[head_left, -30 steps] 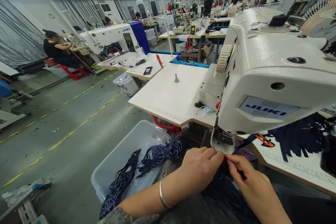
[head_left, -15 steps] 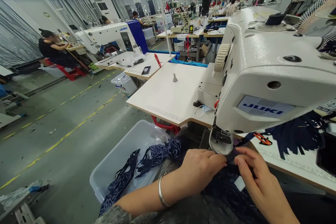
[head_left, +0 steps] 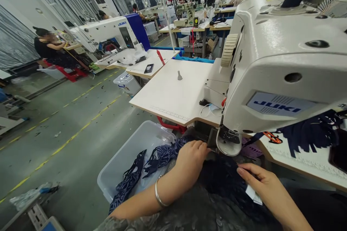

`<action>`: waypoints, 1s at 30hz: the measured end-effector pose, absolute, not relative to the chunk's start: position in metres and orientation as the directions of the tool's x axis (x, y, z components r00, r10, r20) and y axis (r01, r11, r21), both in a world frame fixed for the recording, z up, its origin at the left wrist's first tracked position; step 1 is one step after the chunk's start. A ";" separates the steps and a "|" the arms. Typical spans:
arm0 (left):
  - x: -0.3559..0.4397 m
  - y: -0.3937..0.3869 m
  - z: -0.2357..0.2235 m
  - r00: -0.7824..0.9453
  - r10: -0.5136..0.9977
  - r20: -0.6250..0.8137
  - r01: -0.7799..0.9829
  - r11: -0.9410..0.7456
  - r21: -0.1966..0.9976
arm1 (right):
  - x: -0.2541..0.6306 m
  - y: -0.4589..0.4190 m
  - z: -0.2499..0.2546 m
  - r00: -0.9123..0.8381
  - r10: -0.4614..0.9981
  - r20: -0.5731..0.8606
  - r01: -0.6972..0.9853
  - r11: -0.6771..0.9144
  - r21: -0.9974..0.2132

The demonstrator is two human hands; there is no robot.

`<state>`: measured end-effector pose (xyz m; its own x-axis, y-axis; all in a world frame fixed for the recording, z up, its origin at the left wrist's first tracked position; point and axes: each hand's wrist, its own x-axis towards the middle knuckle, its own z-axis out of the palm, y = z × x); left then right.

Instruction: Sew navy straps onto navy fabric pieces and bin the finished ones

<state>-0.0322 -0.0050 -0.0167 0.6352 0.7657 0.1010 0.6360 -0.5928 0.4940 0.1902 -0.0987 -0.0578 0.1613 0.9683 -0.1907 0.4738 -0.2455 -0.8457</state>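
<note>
A white JUKI sewing machine (head_left: 271,90) stands before me, its rounded metal guard (head_left: 229,144) low at the front. Just left of that guard is my left hand (head_left: 191,160), fingers curled closed; what they grip is hidden. My right hand (head_left: 261,180), lower and to the right, pinches the edge of dark navy fabric (head_left: 222,173) between thumb and fingertips. The fabric spreads across my lap beneath the machine head. A white label (head_left: 254,195) shows beside my right hand. Bundled navy straps (head_left: 159,160) trail left from the fabric area into a clear plastic bin (head_left: 108,177).
To the right lie navy strips (head_left: 311,133) and an orange-handled tool (head_left: 272,137) on the table. A small grey piece (head_left: 179,75) sits on the white tabletop (head_left: 162,90). Another JUKI machine (head_left: 105,29) and a seated person (head_left: 47,48) are further left.
My left hand has moved left, away from the machine's guard. My right hand has shifted slightly down, and more navy fabric shows between the hands. The camera view has tilted slightly.
</note>
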 end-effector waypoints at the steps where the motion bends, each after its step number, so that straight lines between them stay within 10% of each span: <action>1: -0.031 -0.006 -0.018 0.661 0.746 0.080 0.610 -0.596 0.523 | 0.187 -0.099 -0.061 0.174 0.946 -0.272 0.373 -0.319 -0.871; 7: -0.009 -0.020 -0.038 0.702 0.707 -0.088 0.296 -0.178 0.939 | 0.157 -0.102 -0.075 0.285 0.928 -0.239 0.019 -0.255 -0.967; 16: -0.007 -0.020 -0.045 0.639 0.767 0.054 0.290 -0.305 0.907 | 0.162 -0.097 -0.075 0.212 0.973 -0.087 0.124 -0.115 -0.986; 23: -0.005 -0.030 -0.043 0.709 0.582 0.398 0.413 -0.800 0.435 | 0.143 -0.098 -0.080 0.414 0.908 -0.057 -0.193 0.026 -0.981; 30: -0.011 -0.036 -0.031 0.746 0.412 0.523 0.372 -0.909 0.187 | 0.142 -0.111 -0.087 0.503 0.864 -0.008 -0.155 0.082 -0.985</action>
<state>-0.0112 -0.0359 -0.0307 0.7456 0.4125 0.5233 0.3719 -0.9093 0.1868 0.1423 -0.1111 -0.0869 0.5035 0.8640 -0.0076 -0.1549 0.0815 -0.9846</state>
